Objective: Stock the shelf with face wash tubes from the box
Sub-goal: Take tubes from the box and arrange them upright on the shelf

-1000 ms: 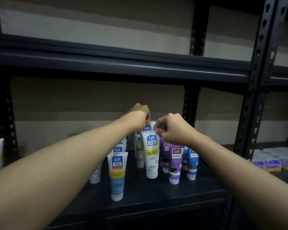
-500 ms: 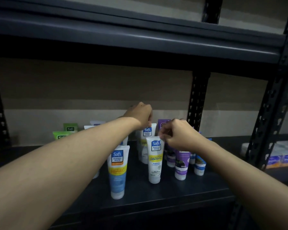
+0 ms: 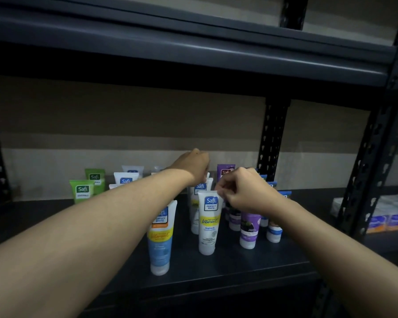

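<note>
Placing step on shelf (image 3: 239,269): L hand (image 3: 194,165) pinched rear white tube (image 3: 200,188), R hand (image 3: 244,195) pinched Vitamin C tube (image 3: 210,222) at its 6 o'clock; next prob. needed gentle release w/o toppling.

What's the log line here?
stage: stocking shelf | left hand: at rear white tube top, grip hidden | right hand: pinches front white tube top | box: unseen

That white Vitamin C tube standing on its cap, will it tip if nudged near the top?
Probably: the Vitamin C tube stands tall on a narrow cap, so a high push likely topples it, perhaps onto the purple tube beside it. Its flat crimped top looks soft, likely to flex.
</note>
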